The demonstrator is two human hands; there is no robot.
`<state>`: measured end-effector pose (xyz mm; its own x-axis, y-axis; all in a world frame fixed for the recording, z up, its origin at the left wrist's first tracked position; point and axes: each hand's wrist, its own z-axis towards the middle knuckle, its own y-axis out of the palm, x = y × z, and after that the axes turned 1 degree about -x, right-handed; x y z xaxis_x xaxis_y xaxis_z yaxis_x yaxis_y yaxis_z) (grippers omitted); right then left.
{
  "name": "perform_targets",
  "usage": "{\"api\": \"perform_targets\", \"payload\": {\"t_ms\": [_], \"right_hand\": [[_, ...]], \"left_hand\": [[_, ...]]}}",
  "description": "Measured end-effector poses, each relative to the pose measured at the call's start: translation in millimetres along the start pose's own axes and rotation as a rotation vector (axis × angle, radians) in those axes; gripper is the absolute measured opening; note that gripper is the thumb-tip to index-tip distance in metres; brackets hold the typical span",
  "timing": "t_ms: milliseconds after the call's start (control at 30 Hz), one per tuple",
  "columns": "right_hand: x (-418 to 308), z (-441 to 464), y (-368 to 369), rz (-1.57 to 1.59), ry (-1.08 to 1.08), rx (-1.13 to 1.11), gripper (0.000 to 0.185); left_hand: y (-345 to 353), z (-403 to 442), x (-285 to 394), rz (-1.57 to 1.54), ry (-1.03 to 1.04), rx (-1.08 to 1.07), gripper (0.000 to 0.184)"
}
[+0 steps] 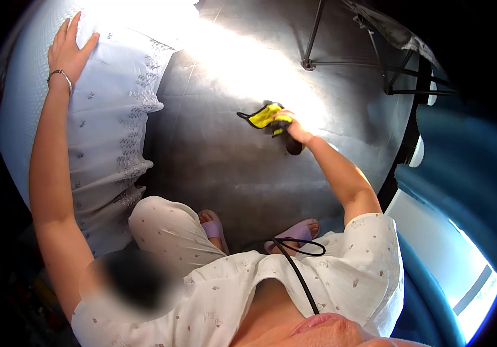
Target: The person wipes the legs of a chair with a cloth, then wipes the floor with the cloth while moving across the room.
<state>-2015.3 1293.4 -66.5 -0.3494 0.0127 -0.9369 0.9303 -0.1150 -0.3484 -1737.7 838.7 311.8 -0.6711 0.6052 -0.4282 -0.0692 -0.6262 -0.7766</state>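
My right hand [296,126] is closed around a yellow-and-black cloth [264,115], held low over the grey floor [214,156]. A black loop sticks out from the cloth's left end. Whether the cloth touches the floor I cannot tell. My left hand [70,55], with a bracelet at the wrist, rests flat with fingers spread on the bed's pale cover [110,87]. That cover has a ruffled, patterned edge hanging toward the floor.
A black metal stand [309,63] with thin legs is on the floor at the far right. Blue curtains [456,150] hang along the right side. Purple slippers [296,231] are on my feet. A black cord [295,266] hangs in front of my chest. Bright light strikes the floor ahead.
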Motion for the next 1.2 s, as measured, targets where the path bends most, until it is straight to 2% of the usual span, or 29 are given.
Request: {"api": "perform_targets", "payload": {"t_ms": [33, 100, 133, 167, 200, 233, 267, 333, 367, 400, 467, 500, 667, 733, 767, 833, 867, 933, 967, 1000, 1067, 1100, 1133, 1167, 1200], "right_hand": [[-108, 40, -39, 0.097, 0.522, -0.001, 0.047], [-98, 79, -63, 0.353, 0.346, 0.248, 0.049], [-72, 106, -80, 0.015, 0.061, 0.335, 0.047], [-73, 135, -94, 0.156, 0.123, 0.431, 0.050], [-56, 162, -105, -0.088, 0.072, 0.476, 0.052], [-30, 185, -111, -0.393, 0.176, 0.505, 0.058], [4, 203, -116, -0.624, 0.274, 0.417, 0.066], [7, 212, -90, -0.815, 0.652, 0.269, 0.070], [-8, 215, -73, -0.817, 0.687, 0.352, 0.072], [-7, 216, -59, -0.818, 0.645, 0.354, 0.070], [-29, 206, -39, -0.933, 0.494, 0.080, 0.071], [-37, 196, -31, -0.940, 0.495, 0.079, 0.071], [-28, 129, 40, -0.253, 0.339, -0.231, 0.063], [-33, 100, 43, -0.392, -0.100, -0.177, 0.061], [-41, 84, 41, -0.392, -0.103, -0.178, 0.061], [-59, 65, 30, -0.505, -0.223, -0.373, 0.064], [-57, 68, 23, -0.510, -0.226, -0.377, 0.064], [-49, 75, 8, -0.357, -0.125, -0.492, 0.052], [-40, 95, 4, -0.006, -0.006, -0.386, 0.041], [-32, 110, -9, -0.004, -0.010, -0.398, 0.041], [-60, 154, -50, 0.687, 0.241, 0.149, 0.032], [-50, 184, -70, 0.477, 0.368, 0.302, 0.037], [-38, 208, -85, 0.394, 0.240, 0.415, 0.041], [-42, 229, -93, 0.111, 0.301, 0.533, 0.042], [-5, 248, -104, -0.301, 0.150, 0.558, 0.048]], "left_hand": [[-1, -1, 2, 0.007, -0.004, -0.007, 0.067], [-2, -3, 4, 0.025, -0.014, -0.015, 0.065], [-4, -2, 5, -0.027, -0.008, -0.016, 0.065], [-6, -2, 5, -0.077, -0.002, -0.018, 0.065], [-7, -2, 6, -0.063, -0.006, -0.020, 0.065], [-7, -3, 7, -0.058, 0.000, -0.012, 0.065], [-8, -4, 7, -0.055, 0.005, -0.005, 0.065], [-6, -3, 5, -0.080, 0.023, 0.014, 0.065], [-7, -2, 5, -0.083, 0.036, 0.031, 0.065], [-7, -3, 5, -0.091, 0.052, 0.041, 0.065], [-10, -2, 6, -0.114, 0.039, 0.008, 0.064], [-11, 0, 8, -0.138, 0.021, -0.004, 0.064], [-9, -1, 7, -0.078, 0.039, 0.028, 0.064], [-8, -1, 7, -0.066, 0.037, 0.033, 0.064], [-9, -1, 7, -0.062, 0.022, 0.015, 0.064], [-12, -4, 10, -0.056, 0.002, -0.003, 0.063], [-17, -9, 12, -0.040, -0.041, -0.053, 0.065], [-30, -12, 22, -0.021, -0.089, -0.105, 0.067], [-39, -7, 24, -0.122, -0.150, -0.195, 0.074], [-46, -4, 26, -0.218, -0.212, -0.287, 0.081], [-41, -6, 23, -0.195, -0.195, -0.280, 0.080], [-40, -6, 21, -0.171, -0.162, -0.266, 0.079], [-40, -7, 20, -0.160, -0.168, -0.273, 0.079], [-35, -8, 17, -0.174, -0.158, -0.264, 0.079], [-35, -7, 16, -0.185, -0.145, -0.253, 0.079]]}}
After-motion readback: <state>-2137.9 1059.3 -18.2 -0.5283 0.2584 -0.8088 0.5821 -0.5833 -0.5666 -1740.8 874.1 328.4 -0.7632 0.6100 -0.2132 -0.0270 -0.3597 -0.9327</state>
